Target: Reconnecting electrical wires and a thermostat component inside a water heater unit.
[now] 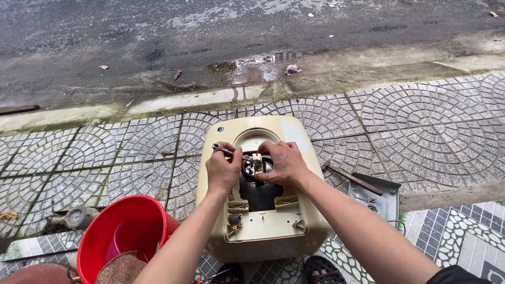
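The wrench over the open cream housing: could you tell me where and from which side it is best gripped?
Probably the bare shank of the wrench, from the left. Its ring end points up-left, free of the cream housing, where the left hand already holds it; the right hand covers the fitting.

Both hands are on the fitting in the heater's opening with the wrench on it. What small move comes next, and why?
Probably a short swing of the wrench with the left hand while the right hand steadies the metal fitting. The wrench's far end appears seated at the fitting, inside the dark opening of the cream housing, where room looks tight, so only small strokes fit.
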